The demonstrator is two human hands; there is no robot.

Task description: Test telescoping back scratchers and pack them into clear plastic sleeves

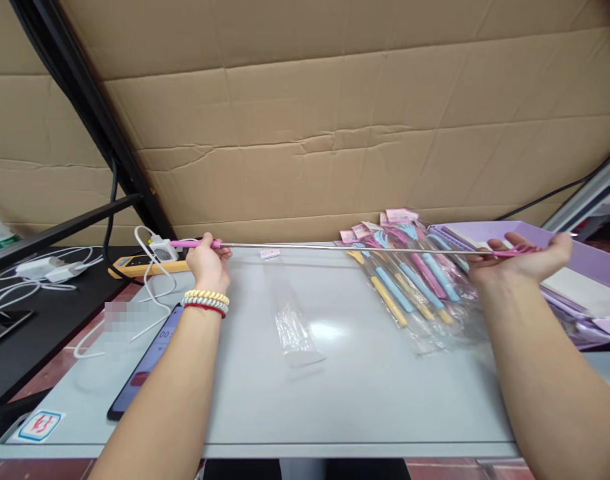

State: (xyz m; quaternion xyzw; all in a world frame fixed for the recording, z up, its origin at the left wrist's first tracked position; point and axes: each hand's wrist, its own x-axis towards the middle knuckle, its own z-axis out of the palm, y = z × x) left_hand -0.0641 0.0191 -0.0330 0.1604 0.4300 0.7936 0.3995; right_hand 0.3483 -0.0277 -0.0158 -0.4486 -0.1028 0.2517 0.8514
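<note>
A telescopic back scratcher (345,247) is stretched level across the view, its thin metal rod drawn out long. My left hand (209,263) is closed round its pink handle. The pink head end lies in my right hand (525,263), which is turned palm up with the thumb pointing outward and the fingers partly curled about it. Below the rod, a clear plastic sleeve (295,327) with a small pink-white label lies flat on the table. Several bagged back scratchers (409,273) in yellow, blue and pink are piled beside my right hand.
A purple box (505,231) stands at the right edge of the grey table (365,400). On the left lie a phone (147,363), white cables, a charger (163,248) and a yellow power strip (145,265). A cardboard wall (305,133) closes off the back.
</note>
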